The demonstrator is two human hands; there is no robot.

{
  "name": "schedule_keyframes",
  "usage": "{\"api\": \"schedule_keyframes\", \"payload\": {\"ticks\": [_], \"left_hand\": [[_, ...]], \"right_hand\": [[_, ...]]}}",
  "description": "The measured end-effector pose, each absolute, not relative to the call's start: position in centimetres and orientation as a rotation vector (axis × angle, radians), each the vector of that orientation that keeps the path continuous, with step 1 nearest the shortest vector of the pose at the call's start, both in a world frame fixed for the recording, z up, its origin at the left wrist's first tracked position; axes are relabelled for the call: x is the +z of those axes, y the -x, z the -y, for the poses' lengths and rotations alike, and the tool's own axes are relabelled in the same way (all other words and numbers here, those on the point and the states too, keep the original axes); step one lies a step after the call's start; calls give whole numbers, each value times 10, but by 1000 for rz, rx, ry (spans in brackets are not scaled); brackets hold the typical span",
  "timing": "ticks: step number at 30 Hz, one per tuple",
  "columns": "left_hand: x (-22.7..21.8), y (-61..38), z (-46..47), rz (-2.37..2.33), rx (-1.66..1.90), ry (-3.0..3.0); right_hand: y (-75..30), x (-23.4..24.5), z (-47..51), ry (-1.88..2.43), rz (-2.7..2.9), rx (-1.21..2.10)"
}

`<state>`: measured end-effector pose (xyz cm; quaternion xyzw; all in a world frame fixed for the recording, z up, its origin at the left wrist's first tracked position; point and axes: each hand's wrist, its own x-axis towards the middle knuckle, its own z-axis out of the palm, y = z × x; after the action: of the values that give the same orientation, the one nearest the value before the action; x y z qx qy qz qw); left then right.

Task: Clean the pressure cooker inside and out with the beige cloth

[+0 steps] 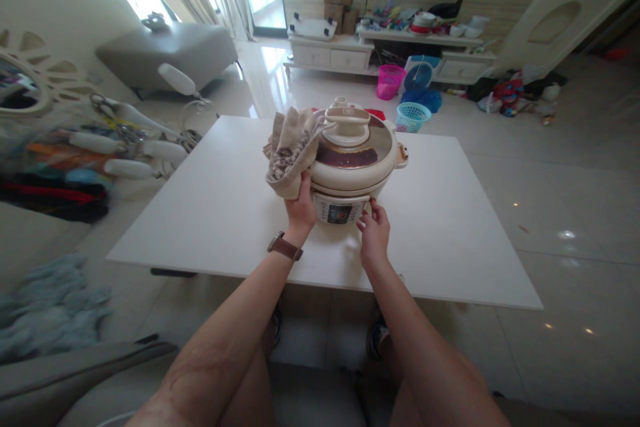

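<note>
A cream electric pressure cooker point(350, 177) stands on the white table point(210, 213), its lid on and its control panel point(340, 211) facing me. My left hand point(301, 203) is at the cooker's left side, its fingers closed on a beige patterned cloth point(290, 153) that is bunched against the cooker. A watch with a brown strap is on my left wrist. My right hand point(375, 230) is at the right edge of the control panel, with curled fingertips touching the cooker's front. Whether those fingers pinch anything small cannot be made out.
Behind the table, a light blue basket point(413, 118) and a pink basket point(391, 82) stand on the tiled floor. A cluttered white TV cabinet point(330, 53) lines the far wall. Several white lamp arms point(177, 80) reach near the table's left edge.
</note>
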<state>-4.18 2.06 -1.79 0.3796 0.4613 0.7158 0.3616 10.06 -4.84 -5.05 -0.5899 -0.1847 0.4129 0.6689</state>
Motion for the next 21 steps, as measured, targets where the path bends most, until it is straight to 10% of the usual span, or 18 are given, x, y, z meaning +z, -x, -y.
{"api": "schedule_keyframes", "payload": {"ticks": [21], "left_hand": [[-37,81,-69,-1112,1635,-547]], "right_hand": [[-101,-48,49,1340,415,941]]}}
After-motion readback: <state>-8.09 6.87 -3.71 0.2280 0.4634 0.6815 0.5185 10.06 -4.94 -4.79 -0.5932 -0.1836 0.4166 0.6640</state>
